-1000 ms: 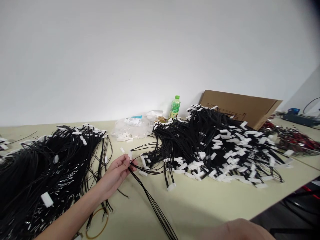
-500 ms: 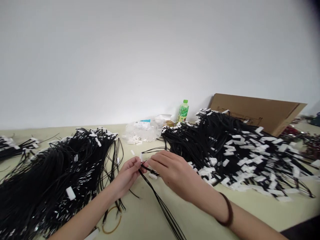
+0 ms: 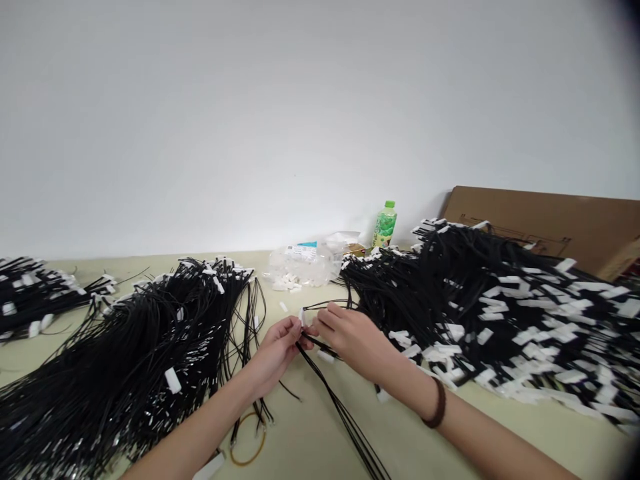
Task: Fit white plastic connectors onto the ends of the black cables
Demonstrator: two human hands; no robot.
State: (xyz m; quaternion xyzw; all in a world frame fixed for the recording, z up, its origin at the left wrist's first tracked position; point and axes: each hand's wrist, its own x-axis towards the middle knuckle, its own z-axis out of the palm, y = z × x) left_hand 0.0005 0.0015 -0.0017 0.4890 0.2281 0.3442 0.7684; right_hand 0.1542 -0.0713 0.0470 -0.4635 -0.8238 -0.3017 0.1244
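Note:
My left hand [image 3: 280,350] is closed, with its thumb and forefinger pinching a small white connector [image 3: 302,315]. Several black wires [image 3: 345,417] run from that pinch down toward the front of the table. Close beside it on the right, my right hand [image 3: 350,337] has its fingers bent together around a thin black wire by the connector. The exact grip of its fingertips is partly hidden. Behind both hands, a few more black wires stretch to the right from near the connector's top.
A big pile of black wires [image 3: 125,353] lies at left; another, with white connectors [image 3: 510,320], spreads at right. Behind stand a plastic bag of white connectors [image 3: 300,267], a green-capped bottle [image 3: 385,227] and a cardboard box [image 3: 545,223]. A yellow ring [image 3: 249,460] lies in front.
The view has turned left, so everything appears further right. Both hands stay together at the white connector, with little change in their grip.

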